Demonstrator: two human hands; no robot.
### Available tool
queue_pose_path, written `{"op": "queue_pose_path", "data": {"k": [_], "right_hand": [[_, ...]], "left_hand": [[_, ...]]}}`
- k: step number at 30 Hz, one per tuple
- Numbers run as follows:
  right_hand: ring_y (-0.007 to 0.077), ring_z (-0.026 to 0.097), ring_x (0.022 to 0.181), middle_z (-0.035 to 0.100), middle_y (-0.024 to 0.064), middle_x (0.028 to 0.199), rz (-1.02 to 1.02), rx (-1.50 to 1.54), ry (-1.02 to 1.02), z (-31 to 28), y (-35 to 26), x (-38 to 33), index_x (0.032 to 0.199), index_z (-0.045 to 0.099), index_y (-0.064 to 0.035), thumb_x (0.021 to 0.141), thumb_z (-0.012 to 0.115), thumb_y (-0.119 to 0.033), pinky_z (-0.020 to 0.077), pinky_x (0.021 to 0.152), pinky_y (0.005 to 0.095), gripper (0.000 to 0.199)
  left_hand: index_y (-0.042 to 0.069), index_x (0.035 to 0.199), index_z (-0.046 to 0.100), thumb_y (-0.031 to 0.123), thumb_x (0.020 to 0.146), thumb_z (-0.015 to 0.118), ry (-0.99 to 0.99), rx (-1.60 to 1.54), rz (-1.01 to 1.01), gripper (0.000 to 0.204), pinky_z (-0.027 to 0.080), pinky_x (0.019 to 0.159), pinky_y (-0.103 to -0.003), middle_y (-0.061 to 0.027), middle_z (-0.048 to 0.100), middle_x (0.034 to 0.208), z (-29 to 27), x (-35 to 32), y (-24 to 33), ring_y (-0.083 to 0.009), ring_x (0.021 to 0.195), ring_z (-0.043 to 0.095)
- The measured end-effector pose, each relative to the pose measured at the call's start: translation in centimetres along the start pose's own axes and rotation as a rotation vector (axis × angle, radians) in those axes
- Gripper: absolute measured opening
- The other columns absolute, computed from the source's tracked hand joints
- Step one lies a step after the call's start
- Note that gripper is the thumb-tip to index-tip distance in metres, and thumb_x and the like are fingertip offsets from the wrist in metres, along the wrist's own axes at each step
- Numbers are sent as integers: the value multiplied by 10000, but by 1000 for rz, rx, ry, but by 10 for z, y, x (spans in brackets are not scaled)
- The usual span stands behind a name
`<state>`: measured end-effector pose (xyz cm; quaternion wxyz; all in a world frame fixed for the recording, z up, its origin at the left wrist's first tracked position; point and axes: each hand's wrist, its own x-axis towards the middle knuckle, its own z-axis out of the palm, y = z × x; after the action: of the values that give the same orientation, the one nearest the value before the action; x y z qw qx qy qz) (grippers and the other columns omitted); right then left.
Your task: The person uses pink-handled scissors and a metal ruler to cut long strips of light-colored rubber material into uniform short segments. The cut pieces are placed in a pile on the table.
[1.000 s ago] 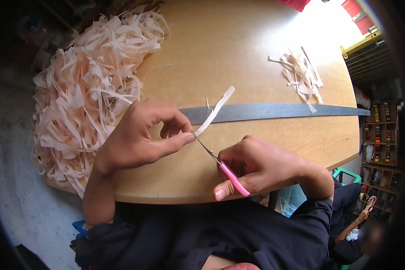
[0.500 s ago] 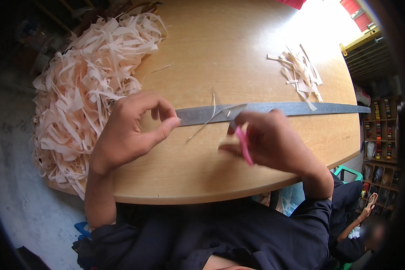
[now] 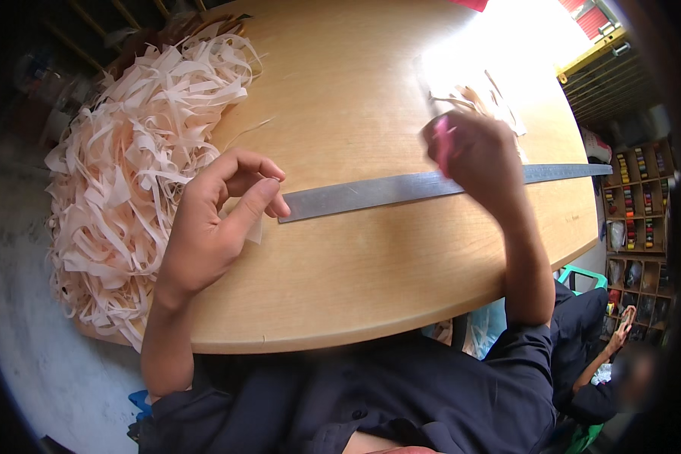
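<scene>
My left hand (image 3: 221, 216) is at the near end of a long metal ruler (image 3: 356, 195) lying on the table. Its thumb and fingertips are drawn together, and a small piece of pale, thin fabric (image 3: 255, 230) shows below the thumb. Pink-handled scissors (image 3: 444, 146) are in my right hand (image 3: 480, 155), which is raised over the ruler's far half and blurred by motion. Just beyond that hand lies a small group of cut pale strips (image 3: 473, 98), partly hidden by it.
A large heap of pale fabric strips (image 3: 129, 181) covers the left side of the wooden table (image 3: 340, 280). Shelves with thread spools (image 3: 635, 189) stand at the right. Another person's hand (image 3: 623, 329) shows at the lower right, near a green stool (image 3: 583, 278).
My right hand has swung away from me and to the right with the scissors, toward the small strips. The thin strip that lay across the ruler no longer shows there.
</scene>
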<state>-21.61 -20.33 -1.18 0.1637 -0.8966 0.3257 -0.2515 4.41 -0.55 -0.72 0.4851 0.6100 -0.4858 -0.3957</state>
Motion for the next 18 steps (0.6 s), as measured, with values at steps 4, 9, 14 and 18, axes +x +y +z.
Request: {"op": "queue_pose_path", "data": {"k": [4,9,14,18], "right_hand": [[181,711,605,748,82,692,501,-152,75,-45,48,21,927,809,-45,939,703,-280,560,703,320,258],[164,742,671,775,97,749,553,-273,236,-58,58,24,1099,782,-30,935,779,-321,561,699,321,334],[140,742,669,785,112,800,214,621,-78,-14,-6,3,1101,760,20,946,806,-121,589,585,261,215],[116,721,650,752,90,779,160,745,-402,7,-56,-26,1099,740,55,944,823,-121,555,564,250,249]], "left_hand": [[-33,1175,627,101,1077,589,-28,-115,-34,169,530,826,-281,-92,721,926,0,1,-3,-132,877,670],[-24,1247,611,91,1083,565,-78,-212,-70,206,523,805,-275,-100,721,966,2,4,-6,-123,866,645],[-20,1365,543,105,1083,569,-125,-211,-123,310,514,783,-257,-101,730,957,14,2,-4,-105,804,624],[6,1412,495,91,1086,567,-193,-130,-96,345,489,808,-239,-63,712,941,26,-2,-2,-84,834,613]]}}
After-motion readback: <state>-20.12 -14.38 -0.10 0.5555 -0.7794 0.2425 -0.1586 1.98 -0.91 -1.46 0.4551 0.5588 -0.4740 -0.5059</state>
